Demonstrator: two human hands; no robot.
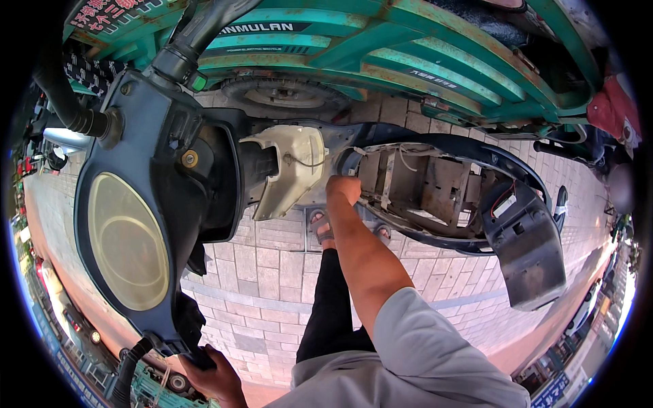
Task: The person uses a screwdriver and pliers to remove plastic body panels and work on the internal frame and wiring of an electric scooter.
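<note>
A dark electric scooter stands across in front of me, its headlight [129, 241] at the left. Low at the left, my left hand [216, 378] is wrapped around the near handlebar grip [197, 358]. My right arm reaches forward, and my right hand [343, 188] is closed at the front edge of the scooter's open seat compartment [442, 187]. Its fingers face away, so what they hold, if anything, is hidden. Just left of that hand sits a cream plastic panel [299, 170] with a thin cable. A yellowish key switch [189, 159] shows behind the headlight housing.
A dark plastic cover [527, 251] hangs off the scooter's rear end. Behind the scooter stands a rusty green cargo tricycle [435, 64] with a wheel [279, 95]. Light paving bricks [265, 272] surround my sandalled feet. Parked vehicles line the far edges.
</note>
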